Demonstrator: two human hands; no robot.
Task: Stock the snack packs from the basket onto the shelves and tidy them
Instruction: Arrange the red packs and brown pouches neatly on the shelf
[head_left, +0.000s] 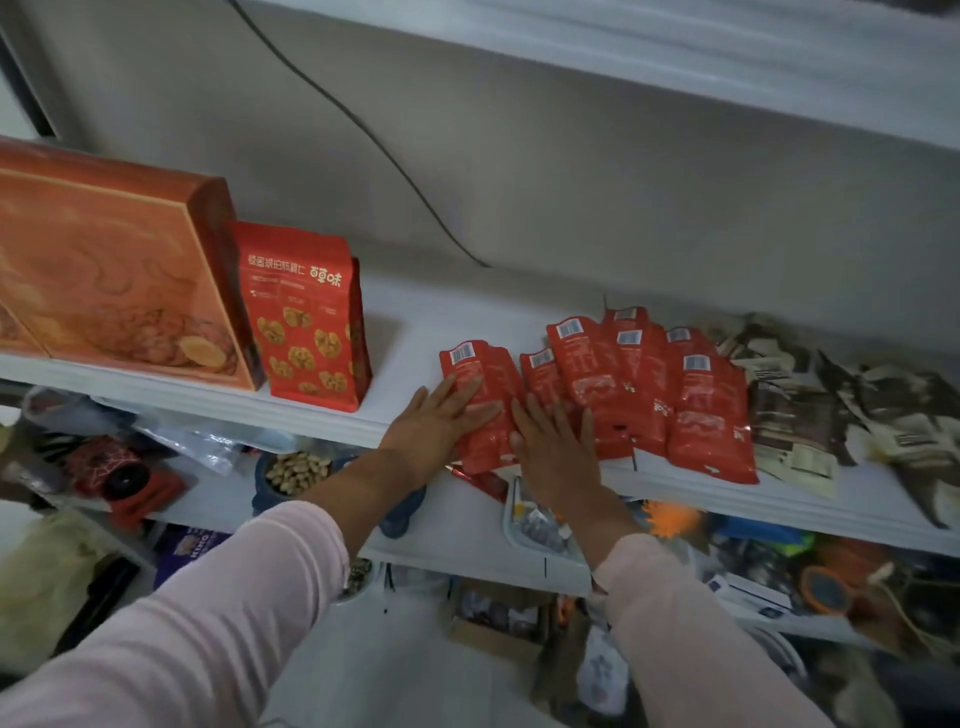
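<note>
Sleeves (208, 623): pink, nearest me, both forearms reaching up to the shelf (395, 332).
Left hand (436, 421): flat, fingers straight, pressing the leftmost red pack (485, 364).
Right hand (556, 447): flat, fingers spread, resting on the red snack packs (623, 384) just beside it.
Packs: overlapped, lying along the shelf's front edge.
Handling: light, soft, slick foil, I judge; best slid flat or lifted by the sealed ends.

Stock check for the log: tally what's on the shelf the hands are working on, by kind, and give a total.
Orange box: 1
Standing red walnut bag: 1
Flat red packs: 7, going by the barcode labels showing
Dark and cream packs: overlapping heap, too blurred to count
Total counted: 9, plus that heap
</note>
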